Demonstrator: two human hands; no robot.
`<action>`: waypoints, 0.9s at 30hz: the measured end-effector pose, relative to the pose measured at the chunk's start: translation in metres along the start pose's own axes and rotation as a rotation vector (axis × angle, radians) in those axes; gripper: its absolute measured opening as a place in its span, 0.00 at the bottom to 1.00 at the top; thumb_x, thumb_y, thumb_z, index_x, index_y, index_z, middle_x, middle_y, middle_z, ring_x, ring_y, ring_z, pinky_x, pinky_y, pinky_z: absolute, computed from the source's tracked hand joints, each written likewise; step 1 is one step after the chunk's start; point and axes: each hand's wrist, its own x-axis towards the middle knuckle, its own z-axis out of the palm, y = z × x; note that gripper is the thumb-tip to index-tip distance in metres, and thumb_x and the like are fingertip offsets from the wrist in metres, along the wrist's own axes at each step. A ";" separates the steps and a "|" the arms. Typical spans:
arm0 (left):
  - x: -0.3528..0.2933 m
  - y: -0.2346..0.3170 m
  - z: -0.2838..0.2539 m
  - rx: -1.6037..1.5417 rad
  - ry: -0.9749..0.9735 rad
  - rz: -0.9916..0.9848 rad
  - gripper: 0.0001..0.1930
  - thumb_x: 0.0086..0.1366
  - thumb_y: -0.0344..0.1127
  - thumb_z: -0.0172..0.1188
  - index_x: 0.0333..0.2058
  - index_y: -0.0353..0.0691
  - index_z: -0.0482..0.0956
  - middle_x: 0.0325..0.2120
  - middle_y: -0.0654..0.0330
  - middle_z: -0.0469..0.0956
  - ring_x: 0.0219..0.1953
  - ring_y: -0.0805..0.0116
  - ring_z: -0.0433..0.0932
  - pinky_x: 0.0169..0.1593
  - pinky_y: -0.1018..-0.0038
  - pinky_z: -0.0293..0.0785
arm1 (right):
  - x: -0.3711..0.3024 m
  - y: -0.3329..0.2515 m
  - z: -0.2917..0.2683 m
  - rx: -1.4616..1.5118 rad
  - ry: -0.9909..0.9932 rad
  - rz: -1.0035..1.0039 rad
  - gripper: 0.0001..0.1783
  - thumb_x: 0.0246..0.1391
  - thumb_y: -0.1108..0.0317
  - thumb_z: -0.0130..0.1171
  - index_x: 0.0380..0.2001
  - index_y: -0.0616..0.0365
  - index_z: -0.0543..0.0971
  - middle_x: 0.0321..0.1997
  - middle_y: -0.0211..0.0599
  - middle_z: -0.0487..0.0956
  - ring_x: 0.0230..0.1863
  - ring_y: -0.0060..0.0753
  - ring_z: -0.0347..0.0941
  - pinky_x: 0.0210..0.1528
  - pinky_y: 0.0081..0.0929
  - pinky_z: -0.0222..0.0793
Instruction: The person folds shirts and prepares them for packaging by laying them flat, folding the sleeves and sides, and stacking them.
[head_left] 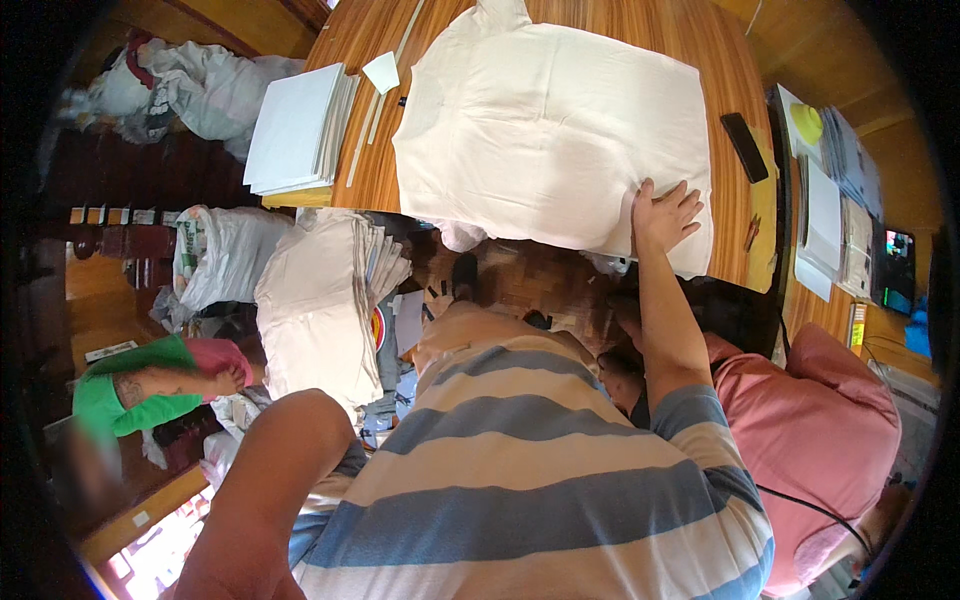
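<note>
A cream shirt (560, 120) lies spread on the wooden table, its curved neckline to the left and one sleeve reaching the far side. Its near edge hangs slightly over the table's front. My right hand (665, 215) rests flat on the shirt's near right corner, fingers spread, holding nothing. On the left, my bent arm runs down to the lower edge, where only the base of my left hand (240, 575) shows; its fingers are out of the picture.
White sheets (300, 130) are stacked at the table's left. A black oblong object (744, 147) lies right of the shirt. Cream garments (318, 300) are piled left of me. A person in green (150, 385) sits at left; another in a pink top (800, 430) is close at right.
</note>
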 end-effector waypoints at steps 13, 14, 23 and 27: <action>-0.016 -0.024 -0.084 -0.077 0.013 -0.135 0.08 0.53 0.15 0.60 0.25 0.37 0.77 0.20 0.68 0.78 0.18 0.81 0.75 0.18 0.83 0.69 | -0.002 -0.009 0.005 -0.050 0.069 -0.049 0.44 0.62 0.39 0.55 0.71 0.59 0.67 0.79 0.55 0.59 0.81 0.58 0.47 0.79 0.62 0.39; -0.019 -0.025 -0.093 -0.067 0.008 -0.120 0.08 0.53 0.15 0.60 0.25 0.37 0.78 0.21 0.68 0.78 0.18 0.81 0.76 0.18 0.83 0.69 | -0.002 -0.009 0.005 -0.060 0.065 -0.051 0.44 0.62 0.39 0.55 0.71 0.59 0.67 0.78 0.55 0.59 0.81 0.58 0.48 0.79 0.62 0.40; -0.044 -0.040 -0.163 -0.325 -0.037 -0.011 0.07 0.56 0.18 0.62 0.28 0.38 0.79 0.23 0.66 0.80 0.22 0.80 0.80 0.19 0.81 0.71 | 0.003 -0.006 0.016 -0.135 0.035 -0.035 0.44 0.65 0.38 0.49 0.74 0.56 0.64 0.80 0.53 0.56 0.82 0.55 0.44 0.80 0.60 0.37; -0.050 -0.039 -0.194 -0.419 -0.002 0.060 0.04 0.56 0.22 0.64 0.26 0.39 0.79 0.22 0.65 0.81 0.22 0.78 0.80 0.20 0.79 0.73 | 0.010 -0.012 0.008 -0.165 -0.059 -0.001 0.45 0.66 0.37 0.49 0.75 0.56 0.61 0.81 0.56 0.54 0.83 0.59 0.42 0.80 0.60 0.34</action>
